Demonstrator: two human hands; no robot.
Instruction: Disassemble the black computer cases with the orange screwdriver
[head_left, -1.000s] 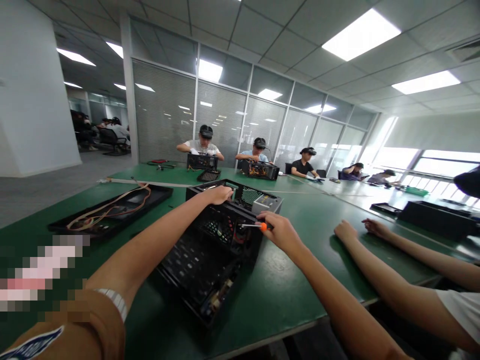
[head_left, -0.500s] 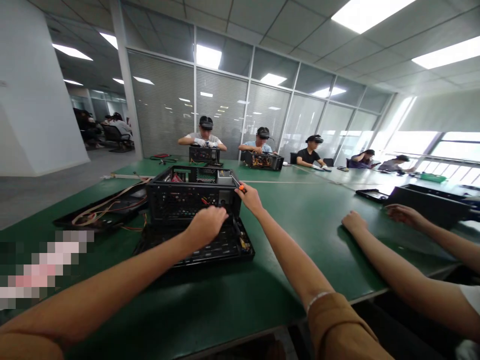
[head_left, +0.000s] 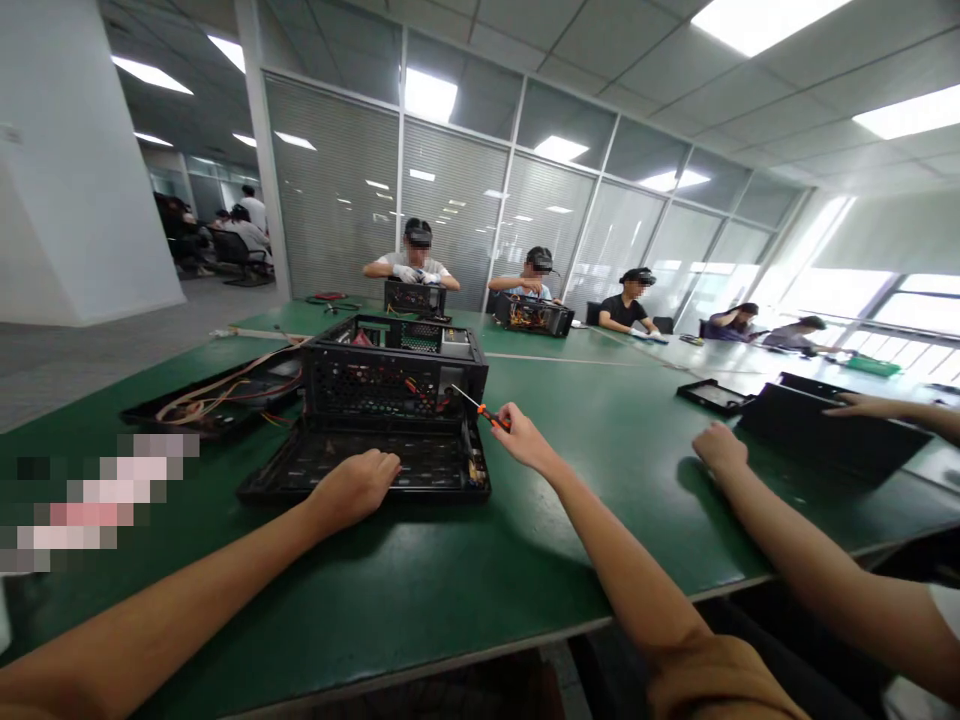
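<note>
A black computer case (head_left: 390,385) lies on its side before me with its upper side uncovered. Its black front panel (head_left: 292,465) is flat on the table along the near side of the case. My left hand (head_left: 356,490) is closed at the panel's near edge, its fingertips mostly hidden from me. My right hand (head_left: 523,437) grips a screwdriver (head_left: 491,415) with a black and orange handle. The screwdriver's shaft points up and left, its tip in front of the right end of the case.
A black side cover (head_left: 202,400) holding cables lies left of the case. At right, a neighbour's hand (head_left: 720,450) rests by another black case (head_left: 817,430). Several people work across the green table (head_left: 600,400), two at opened cases.
My right hand has lowered the screwdriver from the case's upper right edge to its near side. My left hand has moved left and nearer to me, and the front panel has shifted left.
</note>
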